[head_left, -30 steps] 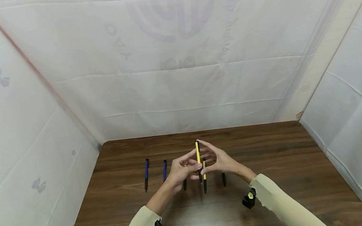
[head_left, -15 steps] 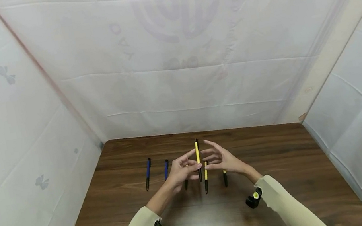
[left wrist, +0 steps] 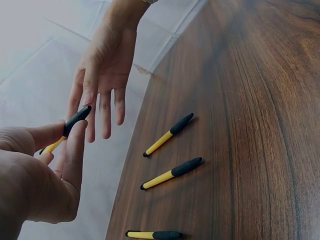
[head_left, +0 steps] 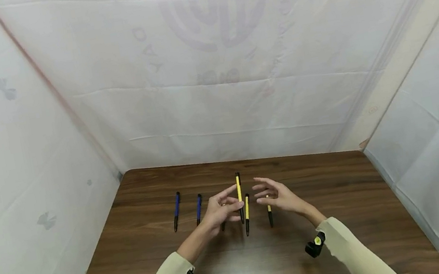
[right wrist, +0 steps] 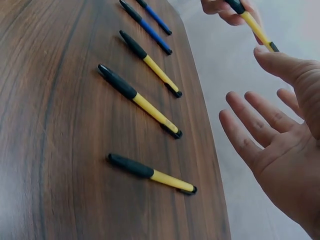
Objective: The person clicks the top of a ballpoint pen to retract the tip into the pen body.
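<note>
My left hand [head_left: 231,203] pinches a yellow pen with a black grip [head_left: 239,191] between thumb and fingers and holds it upright above the wooden table [head_left: 344,193]. The same held pen [right wrist: 256,29] shows at the top of the right wrist view, and its black end [left wrist: 75,120] sticks out past my thumb in the left wrist view. My right hand [head_left: 265,192] hovers just right of the pen, fingers spread and straight, holding nothing. Its open palm [right wrist: 280,155] fills the right side of its wrist view.
Three yellow pens [right wrist: 149,172] [right wrist: 140,101] [right wrist: 150,64] lie in a row on the table under my hands. Two blue pens [head_left: 176,205] [head_left: 199,209] lie to the left. White sheeting walls [head_left: 210,84] close in the table on three sides.
My right hand has come off the upright yellow pen, moved right and spread open. My left hand still holds the pen in about the same place.
</note>
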